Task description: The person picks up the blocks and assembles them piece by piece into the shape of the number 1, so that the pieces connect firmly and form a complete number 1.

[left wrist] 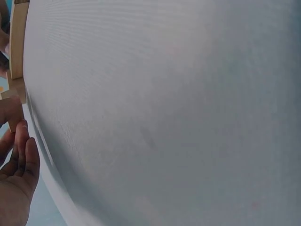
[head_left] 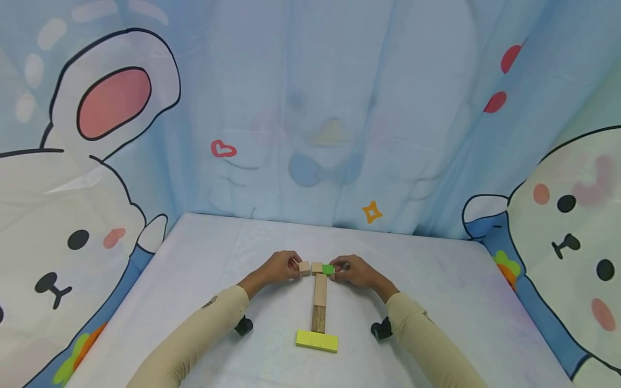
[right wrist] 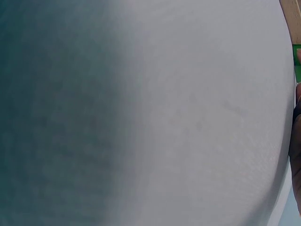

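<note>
My left hand [head_left: 283,266] pinches a small plain wooden block [head_left: 304,268] between thumb and fingers, just left of another plain wooden block [head_left: 317,268]. On that block's right side sits a green block [head_left: 328,269], pinched by my right hand [head_left: 356,270]. Below the middle block, a light plank-shaped block [head_left: 320,290] and a darker wooden block [head_left: 318,319] run in a line toward me. A long yellow block [head_left: 317,341] lies crosswise at the near end. In the left wrist view, the held wooden block [left wrist: 16,117] shows between the fingertips.
A white cloth [head_left: 218,258] covers the table. Behind it and at both sides hangs a light blue curtain [head_left: 339,70] printed with cartoon animals. Black wrist cameras sit under the left forearm [head_left: 244,326] and the right forearm [head_left: 381,328].
</note>
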Motion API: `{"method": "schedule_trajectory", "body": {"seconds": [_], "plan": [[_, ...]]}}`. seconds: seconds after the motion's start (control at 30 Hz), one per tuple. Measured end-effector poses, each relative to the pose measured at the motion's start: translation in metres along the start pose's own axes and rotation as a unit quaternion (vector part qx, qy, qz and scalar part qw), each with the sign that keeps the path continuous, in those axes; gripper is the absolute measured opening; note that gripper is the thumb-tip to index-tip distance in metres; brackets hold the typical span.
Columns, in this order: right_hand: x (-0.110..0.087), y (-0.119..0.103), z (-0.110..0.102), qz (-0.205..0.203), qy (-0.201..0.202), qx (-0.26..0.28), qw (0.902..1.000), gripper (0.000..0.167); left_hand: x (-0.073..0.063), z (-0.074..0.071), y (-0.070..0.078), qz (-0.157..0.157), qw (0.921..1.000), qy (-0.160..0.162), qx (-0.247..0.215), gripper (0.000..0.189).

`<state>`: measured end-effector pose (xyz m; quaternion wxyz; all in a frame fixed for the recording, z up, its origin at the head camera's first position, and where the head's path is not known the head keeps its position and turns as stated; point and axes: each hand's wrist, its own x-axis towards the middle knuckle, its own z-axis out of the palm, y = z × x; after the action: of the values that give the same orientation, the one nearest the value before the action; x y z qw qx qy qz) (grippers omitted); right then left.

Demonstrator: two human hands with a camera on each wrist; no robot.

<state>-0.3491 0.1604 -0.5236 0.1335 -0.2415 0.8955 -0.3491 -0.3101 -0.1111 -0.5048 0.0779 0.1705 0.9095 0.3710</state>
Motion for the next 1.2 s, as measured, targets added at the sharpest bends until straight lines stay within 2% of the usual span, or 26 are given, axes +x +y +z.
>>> {"method": "schedule_trajectory", "body": {"seconds": [0.37,1.2], "plan": [[0.0003,-0.0004,0.0009,-0.001,-0.001,-0.001,1.0000,0.035,0.0030,0.0028,0.0036,-0.022,0.9997,-0.013,0.003,0.030],[0.0008,-0.0004,0.0015,0.007,0.002,-0.006,1.0000,0.035,0.0026,0.0033,0.0060,-0.027,0.9995,-0.016,-0.003,0.028]]}}
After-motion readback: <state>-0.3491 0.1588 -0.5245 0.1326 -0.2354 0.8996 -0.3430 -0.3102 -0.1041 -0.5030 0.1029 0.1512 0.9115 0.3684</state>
